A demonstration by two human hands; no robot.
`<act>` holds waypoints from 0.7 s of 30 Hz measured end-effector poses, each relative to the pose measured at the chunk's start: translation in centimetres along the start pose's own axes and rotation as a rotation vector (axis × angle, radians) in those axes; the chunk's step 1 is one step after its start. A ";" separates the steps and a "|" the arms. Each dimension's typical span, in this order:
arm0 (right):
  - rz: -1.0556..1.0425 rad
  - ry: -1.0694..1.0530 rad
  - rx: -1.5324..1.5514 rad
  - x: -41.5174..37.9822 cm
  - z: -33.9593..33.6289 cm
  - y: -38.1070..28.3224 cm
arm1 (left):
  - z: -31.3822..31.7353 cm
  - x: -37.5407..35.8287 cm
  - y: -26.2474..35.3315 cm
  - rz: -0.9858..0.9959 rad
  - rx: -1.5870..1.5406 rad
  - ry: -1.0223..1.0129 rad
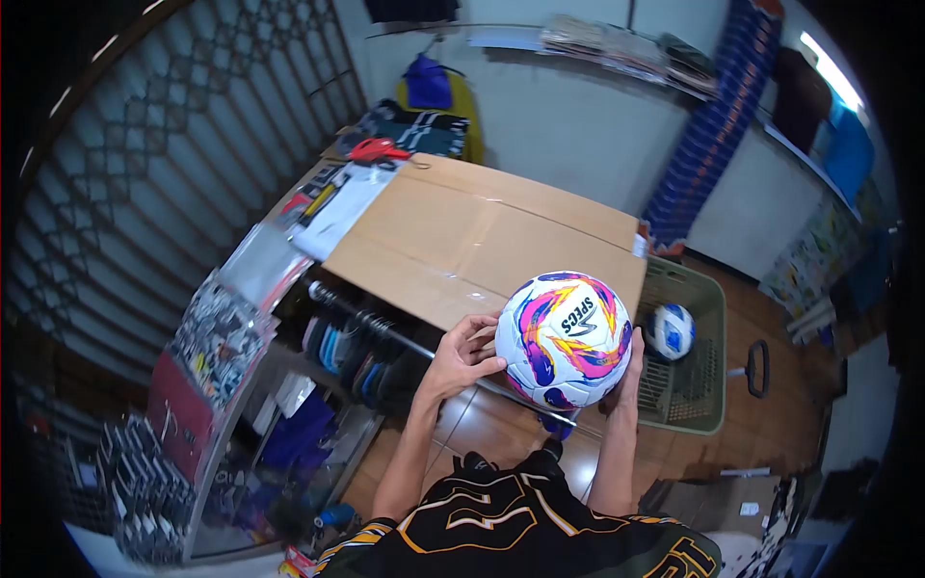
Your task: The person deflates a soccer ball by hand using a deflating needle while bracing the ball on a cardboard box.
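One basket (719, 347), ball (673, 332) inside — hands (465, 358) (627, 374) hold colorful football (567, 339).

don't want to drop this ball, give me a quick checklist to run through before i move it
1. Left hand on the ball: ok, fingers at its side.
2. Right hand on the opposite side: ok, though the ball partly hides it.
3. Underside of the ball clean and undamaged: cannot tell, it is out of view.
4. Bare surface on the cardboard: ok, a wide stretch beside the ball.
5. Red item away from the ball: ok, it lies at the far end.
6. Green basket empty: not ok, a second ball is in it.
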State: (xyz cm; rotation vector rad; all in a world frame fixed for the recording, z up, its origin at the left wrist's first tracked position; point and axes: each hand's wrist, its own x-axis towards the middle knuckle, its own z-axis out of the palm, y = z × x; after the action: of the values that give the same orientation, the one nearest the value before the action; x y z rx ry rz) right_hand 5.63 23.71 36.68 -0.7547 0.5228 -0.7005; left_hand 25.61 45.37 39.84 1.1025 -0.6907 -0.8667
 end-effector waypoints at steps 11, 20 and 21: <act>0.121 -0.188 -0.231 5.0 10.6 8.8 | -11.3 -5.6 0.9 0.004 0.088 0.377; 0.098 -0.229 -0.283 13.1 17.3 14.3 | -19.9 -1.3 1.8 -0.068 0.132 0.506; 0.093 -0.245 -0.292 14.1 18.3 14.8 | -20.9 -0.8 2.1 -0.066 0.133 0.507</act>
State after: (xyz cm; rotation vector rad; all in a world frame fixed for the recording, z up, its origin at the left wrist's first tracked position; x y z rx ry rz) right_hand 32.39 29.07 34.30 -1.0673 0.4370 -0.4412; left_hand 43.02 56.12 35.22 1.4033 -0.2923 -0.5648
